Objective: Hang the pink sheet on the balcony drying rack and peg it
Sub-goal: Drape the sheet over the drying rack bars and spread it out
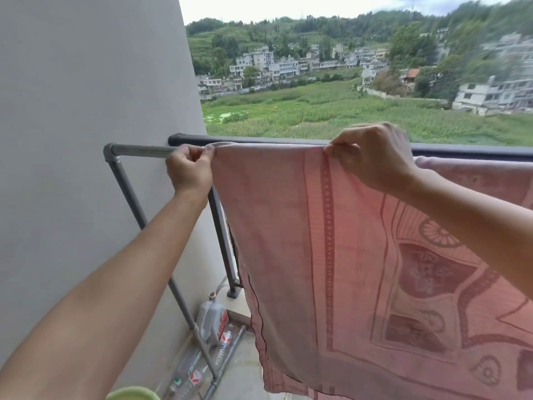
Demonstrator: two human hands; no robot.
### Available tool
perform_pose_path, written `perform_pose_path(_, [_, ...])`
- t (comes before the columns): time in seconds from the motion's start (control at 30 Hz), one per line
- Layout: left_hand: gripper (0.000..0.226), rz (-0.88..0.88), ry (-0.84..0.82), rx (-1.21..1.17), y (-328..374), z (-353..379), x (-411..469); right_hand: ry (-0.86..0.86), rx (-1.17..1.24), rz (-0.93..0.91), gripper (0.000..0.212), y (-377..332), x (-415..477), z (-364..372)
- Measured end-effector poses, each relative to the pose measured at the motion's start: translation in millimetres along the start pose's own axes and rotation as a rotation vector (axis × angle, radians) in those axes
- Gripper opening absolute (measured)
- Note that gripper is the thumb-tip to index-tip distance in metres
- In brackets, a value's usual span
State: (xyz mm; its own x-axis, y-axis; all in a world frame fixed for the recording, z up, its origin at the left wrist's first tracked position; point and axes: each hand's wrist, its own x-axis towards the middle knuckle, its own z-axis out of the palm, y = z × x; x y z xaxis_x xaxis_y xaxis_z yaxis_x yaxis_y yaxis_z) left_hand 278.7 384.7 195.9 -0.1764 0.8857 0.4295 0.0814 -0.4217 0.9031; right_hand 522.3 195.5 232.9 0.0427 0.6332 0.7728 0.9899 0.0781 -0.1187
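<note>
The pink patterned sheet hangs draped over the top bar of the grey metal drying rack, its front fall reaching down toward the floor. My left hand pinches the sheet's top left corner at the bar. My right hand pinches the top fold further right. More of the sheet runs off to the right along the bar. No pegs are visible.
A black balcony railing runs just behind the rack, with an open drop beyond. A grey wall stands close on the left. Plastic bottles lie on the floor by the rack's leg. A green rim shows at the bottom edge.
</note>
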Motion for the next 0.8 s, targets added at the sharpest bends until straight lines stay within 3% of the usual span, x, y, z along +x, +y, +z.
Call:
perform_pose_path(0.1, [0.026,0.158,-0.039,-0.051,31,-14,-9,0.115,0.004,0.072,0.021,-12,-7,-31])
perform_pose_path(0.23, [0.023,0.433,-0.013,0.113,54,-65,-20,0.215,0.043,0.061,0.023,-61,-18,-56])
perform_pose_path(0.37, [0.022,0.468,-0.054,0.138,23,-119,-46,0.140,0.024,-0.038,0.017,-104,-72,-44])
perform_pose_path(0.47, [0.024,0.315,-0.212,0.179,-31,-140,-97,0.007,-0.021,-0.052,0.016,-109,-128,-26])
perform_pose_path(0.53, [0.023,0.050,-0.349,0.148,-55,-137,-127,-0.125,-0.053,-0.029,0.015,-103,-155,-22])
perform_pose_path(0.63, [0.018,-0.381,-0.530,-0.153,-42,-113,-132,-0.317,-0.073,0.105,0.014,-86,-171,-33])
perform_pose_path(0.73, [0.005,-0.519,-0.730,-0.373,5,-79,-134,-0.285,-0.115,0.187,0.021,-62,-175,-74])
perform_pose_path(0.8, [0.009,-0.498,-0.729,-0.428,31,-63,-132,-0.178,-0.196,0.212,0.030,-46,-163,-100])
